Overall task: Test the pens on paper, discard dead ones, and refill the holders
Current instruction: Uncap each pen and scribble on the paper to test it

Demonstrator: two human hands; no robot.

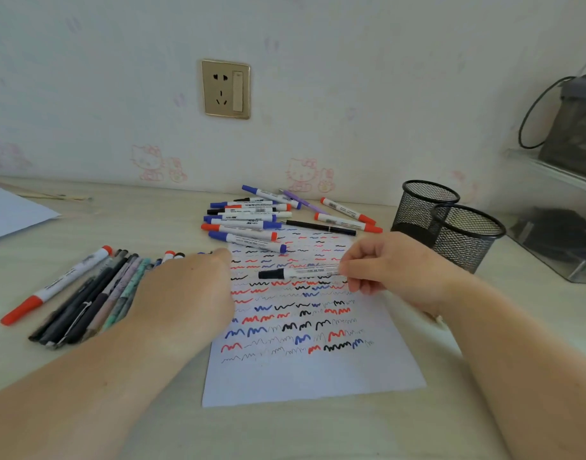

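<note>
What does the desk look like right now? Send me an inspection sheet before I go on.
Surface: pale desk, paper sheet covered in red, blue and black squiggles.
Job's things: marker pile behind the sheet; pen row on the left; two mesh holders at right, no pens seen in them.
Clutter: second sheet at far left.
Hands: left hand lies over the pen row's end; right hand pinches a black-capped marker over the sheet.
Cables: black loop by the bag at right.
Surroundings: wall socket, clear shelf.
</note>
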